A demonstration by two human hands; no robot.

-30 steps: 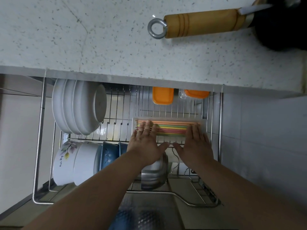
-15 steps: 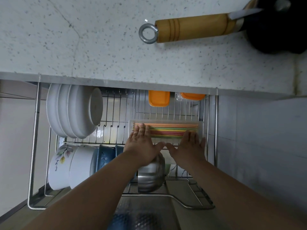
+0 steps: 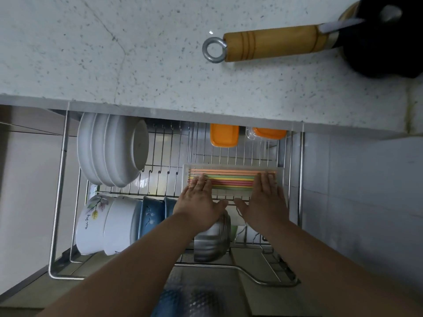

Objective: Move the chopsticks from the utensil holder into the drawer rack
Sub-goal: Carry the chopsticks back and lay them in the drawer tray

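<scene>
Several coloured chopsticks (image 3: 231,179), orange, green, yellow and pink, lie side by side in a clear plastic tray (image 3: 233,167) that rests on the pulled-out wire drawer rack (image 3: 60,179). My left hand (image 3: 199,202) lies flat with its fingers apart, its fingertips over the left ends of the chopsticks. My right hand (image 3: 265,200) is flat too, fingers spread over their right ends. Neither hand grips anything. No utensil holder is in view.
White bowls (image 3: 109,149) stand on edge at the rack's left, with white and blue bowls (image 3: 119,223) below and a steel bowl (image 3: 212,241) under my left wrist. Orange-lidded boxes (image 3: 224,135) sit at the back. A wooden-handled pan (image 3: 274,43) lies on the speckled counter (image 3: 114,53).
Both hands stay flat over the chopsticks and have spread slightly further apart along the tray. The view has shifted a little.
</scene>
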